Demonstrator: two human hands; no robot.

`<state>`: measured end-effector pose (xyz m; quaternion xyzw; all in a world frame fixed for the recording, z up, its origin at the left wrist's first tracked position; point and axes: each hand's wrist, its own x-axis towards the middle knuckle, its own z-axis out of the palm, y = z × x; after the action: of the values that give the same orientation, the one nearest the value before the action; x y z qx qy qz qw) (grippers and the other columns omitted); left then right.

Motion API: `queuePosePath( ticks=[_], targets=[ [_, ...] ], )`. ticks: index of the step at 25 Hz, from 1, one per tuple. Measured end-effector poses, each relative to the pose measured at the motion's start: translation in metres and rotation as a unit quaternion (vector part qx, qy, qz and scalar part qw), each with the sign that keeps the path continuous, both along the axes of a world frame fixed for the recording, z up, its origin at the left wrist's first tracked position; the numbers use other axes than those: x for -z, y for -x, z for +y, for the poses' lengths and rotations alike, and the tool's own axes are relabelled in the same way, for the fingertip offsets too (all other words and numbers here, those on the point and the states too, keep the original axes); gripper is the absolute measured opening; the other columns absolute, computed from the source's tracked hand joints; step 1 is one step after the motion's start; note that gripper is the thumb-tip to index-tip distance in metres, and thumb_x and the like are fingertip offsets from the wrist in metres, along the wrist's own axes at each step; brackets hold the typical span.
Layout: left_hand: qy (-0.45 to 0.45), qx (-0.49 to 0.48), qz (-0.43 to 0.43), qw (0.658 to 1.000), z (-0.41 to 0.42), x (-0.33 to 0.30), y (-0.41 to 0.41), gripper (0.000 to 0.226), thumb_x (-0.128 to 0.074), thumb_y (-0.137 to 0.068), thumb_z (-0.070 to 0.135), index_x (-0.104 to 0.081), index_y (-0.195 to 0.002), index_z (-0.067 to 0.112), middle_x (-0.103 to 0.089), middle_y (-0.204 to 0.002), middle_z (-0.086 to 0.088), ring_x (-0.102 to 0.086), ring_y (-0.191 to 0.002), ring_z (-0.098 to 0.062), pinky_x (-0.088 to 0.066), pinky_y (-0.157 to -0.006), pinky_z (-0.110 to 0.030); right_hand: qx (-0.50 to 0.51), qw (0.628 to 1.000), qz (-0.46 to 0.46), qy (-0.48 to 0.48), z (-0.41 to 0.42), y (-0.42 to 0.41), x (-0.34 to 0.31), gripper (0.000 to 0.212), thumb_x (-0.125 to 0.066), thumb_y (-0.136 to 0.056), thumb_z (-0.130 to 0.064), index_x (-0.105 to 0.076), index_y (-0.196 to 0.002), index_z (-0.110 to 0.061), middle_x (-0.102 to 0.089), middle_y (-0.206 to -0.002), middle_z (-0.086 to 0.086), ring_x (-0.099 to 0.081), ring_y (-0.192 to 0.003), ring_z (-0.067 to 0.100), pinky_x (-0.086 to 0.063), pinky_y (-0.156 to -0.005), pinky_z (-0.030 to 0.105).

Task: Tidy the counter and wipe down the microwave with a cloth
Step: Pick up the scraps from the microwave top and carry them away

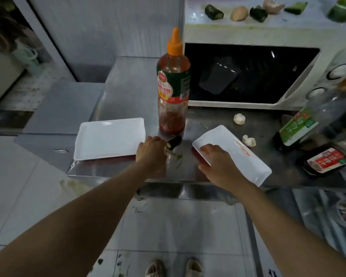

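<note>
We are standing at a steel counter [128, 84], looking down at both bare arms. Our left hand [151, 150] is curling around a short cucumber piece [173, 142], pinching its pale cut end; the piece is lying just in front of a tall sauce bottle [173, 90]. We are judging it light, firm and wet-skinned, so gripping across its middle looks safest. Our right hand [216, 160] is gripping the near edge of a white rectangular plate [242, 156], fingers over the rim. The plate is looking rigid, glossy and breakable, likely slippery, so holding by the rim with a thumb beneath seems wise. A second white plate [108, 137] is sitting to the left. The white microwave [258, 37] is standing behind, its dark door shut, with vegetable scraps and eggshell [239, 13] littering its top. Garlic pieces [239, 118] are lying near the right plate. No cloth is showing.
</note>
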<state>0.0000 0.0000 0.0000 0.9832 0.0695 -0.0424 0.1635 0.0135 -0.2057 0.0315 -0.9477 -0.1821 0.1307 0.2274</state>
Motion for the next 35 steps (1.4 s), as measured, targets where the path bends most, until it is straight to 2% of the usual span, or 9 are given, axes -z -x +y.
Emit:
queuePosePath(
  ticks=[2, 5, 10, 12, 15, 18, 21, 25, 35],
  targets=[
    [-0.017, -0.010, -0.003, 1.000, -0.002, 0.004, -0.004, 0.017, -0.059, -0.088, 0.025, -0.063, -0.103, 0.017, -0.060, -0.109, -0.004, -0.052, -0.094, -0.020, -0.045, -0.079, -0.032, 0.004, 1.000, -0.011, -0.020, 0.000, -0.008, 0.006, 0.045, -0.061, -0.089, -0.023, -0.047, -0.131, -0.016, -0.054, -0.131, 0.003, -0.052, -0.117, 0.020, -0.032, -0.091, 0.020],
    [-0.059, -0.012, -0.024, 0.998, -0.004, 0.013, -0.004, 0.021, -0.057, -0.090, 0.029, -0.060, -0.108, 0.020, -0.057, -0.105, -0.003, -0.049, -0.095, -0.021, -0.038, -0.078, -0.031, -0.010, 0.998, -0.058, -0.010, 0.001, -0.015, 0.012, 0.044, -0.063, -0.088, -0.026, -0.051, -0.129, -0.017, -0.058, -0.129, 0.002, -0.055, -0.115, 0.018, -0.027, -0.088, 0.015],
    [-0.074, -0.028, -0.009, 0.997, -0.009, 0.012, -0.008, 0.028, -0.055, -0.091, 0.034, -0.058, -0.115, 0.021, -0.055, -0.104, -0.005, -0.043, -0.091, -0.019, -0.037, -0.080, -0.031, -0.013, 0.997, -0.061, -0.041, -0.003, -0.023, 0.017, 0.041, -0.064, -0.088, -0.027, -0.052, -0.126, -0.016, -0.059, -0.127, 0.004, -0.055, -0.115, 0.019, -0.035, -0.093, 0.017],
    [-0.081, -0.023, -0.006, 0.996, -0.013, 0.012, -0.009, 0.026, -0.055, -0.091, 0.030, -0.060, -0.115, 0.020, -0.056, -0.104, -0.005, -0.045, -0.092, -0.020, -0.037, -0.080, -0.030, -0.010, 0.997, -0.056, -0.052, -0.004, -0.025, 0.021, 0.041, -0.065, -0.087, -0.027, -0.052, -0.124, -0.015, -0.059, -0.126, 0.004, -0.056, -0.114, 0.019, -0.032, -0.089, 0.015],
    [-0.060, -0.037, -0.002, 0.998, -0.019, 0.010, -0.007, 0.019, -0.055, -0.092, 0.023, -0.061, -0.109, 0.019, -0.062, -0.099, -0.005, -0.053, -0.090, -0.020, -0.039, -0.077, -0.028, -0.008, 0.997, -0.048, -0.063, -0.005, -0.027, 0.027, 0.041, -0.067, -0.086, -0.026, -0.053, -0.123, -0.016, -0.059, -0.125, 0.004, -0.056, -0.113, 0.020, -0.030, -0.087, 0.016],
    [-0.021, -0.082, 0.011, 0.996, -0.027, 0.008, -0.001, 0.019, -0.054, -0.092, 0.022, -0.063, -0.108, 0.017, -0.066, -0.095, -0.007, -0.061, -0.082, -0.024, -0.052, -0.077, -0.034, -0.005, 0.997, -0.043, -0.067, -0.007, -0.028, 0.030, 0.041, -0.068, -0.084, -0.025, -0.053, -0.121, -0.016, -0.060, -0.123, 0.004, -0.056, -0.112, 0.021, -0.033, -0.088, 0.018],
    [-0.003, -0.091, 0.021, 0.996, -0.034, 0.006, 0.003, 0.026, -0.059, -0.088, 0.034, -0.066, -0.107, 0.016, -0.065, -0.094, -0.005, -0.061, -0.081, -0.021, -0.054, -0.074, -0.035, 0.001, 0.997, -0.032, -0.076, -0.010, -0.029, 0.030, 0.041, -0.068, -0.084, -0.022, -0.053, -0.121, -0.016, -0.059, -0.121, 0.005, -0.055, -0.111, 0.022, -0.036, -0.087, 0.021],
    [-0.011, -0.091, 0.032, 0.995, -0.046, 0.010, 0.006, 0.044, -0.073, -0.072, 0.048, -0.063, -0.102, 0.017, -0.056, -0.102, -0.003, -0.054, -0.091, -0.021, -0.053, -0.078, -0.037, 0.003, 0.996, -0.024, -0.088, -0.012, -0.030, 0.031, 0.041, -0.068, -0.084, -0.021, -0.053, -0.121, -0.016, -0.059, -0.120, 0.005, -0.055, -0.110, 0.021, -0.035, -0.086, 0.021],
    [0.057, -0.172, -0.011, 0.983, -0.066, 0.015, -0.001, 0.011, -0.063, -0.085, 0.014, -0.066, -0.094, 0.011, -0.061, -0.104, -0.010, -0.059, -0.092, -0.028, -0.053, -0.079, -0.041, -0.013, 0.996, -0.030, -0.086, -0.018, -0.039, 0.034, 0.038, -0.066, -0.086, -0.021, -0.054, -0.120, -0.013, -0.058, -0.121, 0.006, -0.054, -0.113, 0.021, -0.039, -0.091, 0.025]
  ],
)
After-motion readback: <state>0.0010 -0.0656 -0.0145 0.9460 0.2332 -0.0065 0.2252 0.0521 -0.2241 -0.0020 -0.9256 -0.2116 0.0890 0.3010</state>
